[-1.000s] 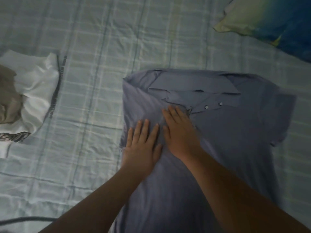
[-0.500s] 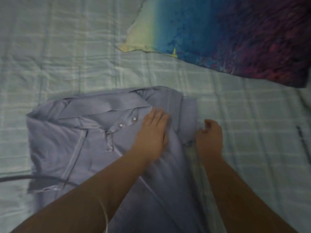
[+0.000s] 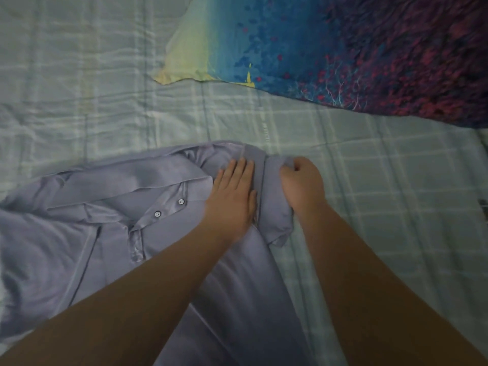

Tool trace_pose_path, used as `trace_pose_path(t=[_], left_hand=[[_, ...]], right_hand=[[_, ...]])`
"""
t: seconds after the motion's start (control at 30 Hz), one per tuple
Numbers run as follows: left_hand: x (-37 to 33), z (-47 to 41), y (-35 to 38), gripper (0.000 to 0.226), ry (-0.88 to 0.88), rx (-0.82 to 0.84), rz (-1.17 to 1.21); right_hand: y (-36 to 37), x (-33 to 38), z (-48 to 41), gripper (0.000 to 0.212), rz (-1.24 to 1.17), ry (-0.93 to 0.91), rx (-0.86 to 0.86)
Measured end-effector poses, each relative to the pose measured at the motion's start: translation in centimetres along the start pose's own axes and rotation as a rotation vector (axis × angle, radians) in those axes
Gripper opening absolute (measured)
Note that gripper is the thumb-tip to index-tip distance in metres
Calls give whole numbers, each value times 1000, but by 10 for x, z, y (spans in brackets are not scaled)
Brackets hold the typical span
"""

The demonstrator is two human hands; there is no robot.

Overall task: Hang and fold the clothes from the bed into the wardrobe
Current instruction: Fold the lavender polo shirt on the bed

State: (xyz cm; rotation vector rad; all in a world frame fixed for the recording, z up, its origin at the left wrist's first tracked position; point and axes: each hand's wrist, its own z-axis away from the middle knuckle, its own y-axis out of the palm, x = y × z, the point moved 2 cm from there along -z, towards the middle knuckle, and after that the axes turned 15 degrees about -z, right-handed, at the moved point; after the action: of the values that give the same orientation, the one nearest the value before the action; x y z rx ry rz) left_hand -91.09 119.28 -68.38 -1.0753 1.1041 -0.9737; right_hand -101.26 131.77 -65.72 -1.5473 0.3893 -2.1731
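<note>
The left hand point(image 3: 232, 199) lies flat, fingers straight, pressing the shoulder of the lavender-grey collared polo shirt point(image 3: 79, 247), while the right hand point(image 3: 302, 187), curled, pinches its short sleeve point(image 3: 274, 220). The shirt lies on the pale green checked bed sheet point(image 3: 396, 207); a tug against a loose left hand would likely bunch the smooth cloth and skew the fold. One shirt, two buttons point(image 3: 181, 201), one blue-and-purple printed pillow point(image 3: 343, 48).

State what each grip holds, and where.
The right grip pinches the shirt by its sleeve; the left grip presses flat, holding nothing.
</note>
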Motion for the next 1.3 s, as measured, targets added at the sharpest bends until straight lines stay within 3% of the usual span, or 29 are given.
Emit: trace_pose_path(t=[0.13, 0.2, 0.3, 0.4, 0.5, 0.53, 0.6, 0.63, 0.77, 0.97, 1.03, 1.17, 1.3], left_hand=[[-6, 0, 1, 60, -4, -15, -17], [-9, -2, 3, 63, 11, 12, -83], [-11, -8, 12, 61, -12, 53, -168], [-11, -11, 21, 63, -22, 84, -233], [-10, -12, 24, 63, -24, 77, -243], [-11, -12, 24, 63, -24, 83, -242], [-11, -12, 23, 63, -27, 92, -243], [-12, -12, 22, 63, -31, 89, -242], [-23, -7, 15, 60, 40, 28, -250], [-32, -3, 14, 61, 58, -6, -166], [-31, -7, 16, 62, 40, -6, -177], [-32, -11, 29, 65, 45, 64, -293], [-32, -13, 34, 65, 37, 72, -307]], right_hand=[[-23, -10, 9, 13, -143, -54, -114], [-39, -18, 13, 4, -106, -128, -200], [-51, -33, 15, 14, 35, -153, -175], [-52, -44, 16, 37, 94, -43, -146], [-59, -52, 9, 52, -56, 216, -216], [-62, -55, 9, 47, -203, 314, -187], [-68, -60, 18, 10, -489, 409, -59], [-71, -61, 26, 9, -521, 389, -19], [-79, -66, 50, 9, -301, 114, 27], [-70, -47, 63, 10, -183, -209, -151], [-68, -46, 62, 10, -112, -206, -241], [-65, -72, 53, 11, 114, 63, -144], [-64, -80, 50, 7, 30, 131, -204]])
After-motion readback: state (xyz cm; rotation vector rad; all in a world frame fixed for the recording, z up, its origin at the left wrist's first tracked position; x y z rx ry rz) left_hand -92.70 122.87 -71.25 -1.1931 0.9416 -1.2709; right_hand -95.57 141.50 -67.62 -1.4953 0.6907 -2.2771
